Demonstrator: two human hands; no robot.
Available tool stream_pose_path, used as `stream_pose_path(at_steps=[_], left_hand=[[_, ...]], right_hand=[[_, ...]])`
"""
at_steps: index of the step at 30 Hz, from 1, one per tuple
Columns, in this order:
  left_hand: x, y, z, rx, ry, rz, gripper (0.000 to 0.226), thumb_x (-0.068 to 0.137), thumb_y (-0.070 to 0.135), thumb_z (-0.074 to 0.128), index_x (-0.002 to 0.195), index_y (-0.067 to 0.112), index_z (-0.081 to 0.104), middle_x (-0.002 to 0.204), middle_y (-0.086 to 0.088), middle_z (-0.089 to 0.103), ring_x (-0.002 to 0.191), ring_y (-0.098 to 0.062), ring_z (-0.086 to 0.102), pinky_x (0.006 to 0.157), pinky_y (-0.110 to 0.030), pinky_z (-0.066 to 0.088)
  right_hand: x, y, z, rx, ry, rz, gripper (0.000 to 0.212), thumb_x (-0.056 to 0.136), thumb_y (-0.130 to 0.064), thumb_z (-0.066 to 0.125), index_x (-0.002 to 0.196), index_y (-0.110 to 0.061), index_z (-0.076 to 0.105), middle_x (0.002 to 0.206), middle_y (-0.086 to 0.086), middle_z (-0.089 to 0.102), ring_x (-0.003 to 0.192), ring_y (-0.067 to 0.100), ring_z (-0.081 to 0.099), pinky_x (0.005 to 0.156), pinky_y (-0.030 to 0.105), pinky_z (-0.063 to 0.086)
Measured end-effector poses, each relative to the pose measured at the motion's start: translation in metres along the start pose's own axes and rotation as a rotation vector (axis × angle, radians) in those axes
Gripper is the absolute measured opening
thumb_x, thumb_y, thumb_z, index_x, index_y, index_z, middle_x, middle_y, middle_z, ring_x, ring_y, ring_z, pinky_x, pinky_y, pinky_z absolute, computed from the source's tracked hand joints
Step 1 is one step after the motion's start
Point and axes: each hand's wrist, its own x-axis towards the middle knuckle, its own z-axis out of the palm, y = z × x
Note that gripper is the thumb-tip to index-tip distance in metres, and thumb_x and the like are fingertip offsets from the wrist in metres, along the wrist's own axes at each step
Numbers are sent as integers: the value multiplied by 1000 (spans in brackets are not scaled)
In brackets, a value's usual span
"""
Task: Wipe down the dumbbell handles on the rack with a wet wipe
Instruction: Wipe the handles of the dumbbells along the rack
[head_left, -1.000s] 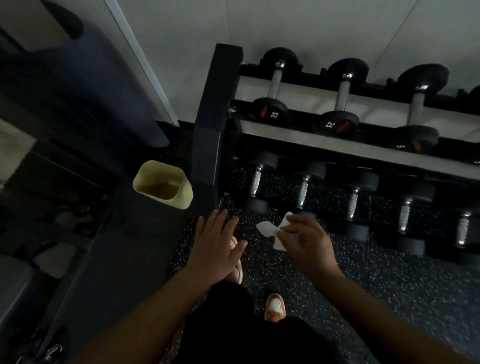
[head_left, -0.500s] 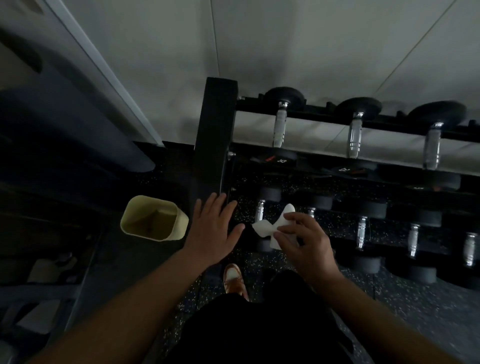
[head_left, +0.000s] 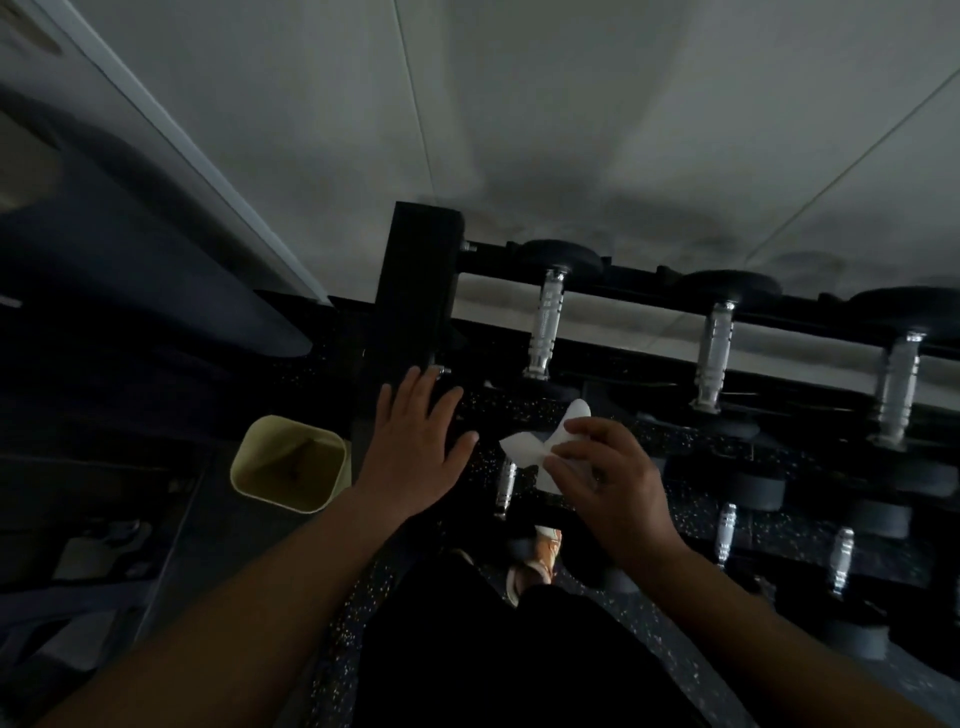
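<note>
View has tilted up the wall — left hand spread, right hand pinching wipe.

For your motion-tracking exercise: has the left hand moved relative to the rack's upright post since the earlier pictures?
Yes. The left hand has moved up toward the rack's black upright post; its fingertips now overlap the post's lower end, where earlier they sat below it.

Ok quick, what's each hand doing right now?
Left hand: open, fingers spread, holding nothing.
Right hand: closed, pinching the white wipe.
</note>
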Motion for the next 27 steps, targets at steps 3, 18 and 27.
stream_pose_path(at_steps=[3, 18, 27], left_hand=[[24, -1, 0, -11, 6, 5, 71, 95, 62, 20, 152, 23, 31, 167, -10, 10, 154, -25, -4, 124, -52, -1], [116, -48, 13, 87, -15, 164, 64, 98, 57, 23, 145, 20, 44, 164, -11, 19, 154, -28, 0, 123, -55, 0], [144, -55, 27, 103, -7, 258, 60, 98, 57, 28, 141, 22, 48, 164, -12, 19, 154, -30, -5, 122, -58, -4]], right_hand=[[20, 3, -9, -5, -14, -13, 12, 82, -27, 73, 91, -19, 74, 118, -9, 56, 108, 5, 56, 83, 30, 54], [76, 1, 28, -6, 52, -8, 14, 84, -23, 72, 93, -12, 73, 117, 2, 57, 107, 11, 59, 86, 31, 53], [109, 12, 46, -80, 95, -46, 14, 85, -20, 72, 93, -8, 73, 118, 8, 57, 107, 18, 58, 87, 34, 52]])
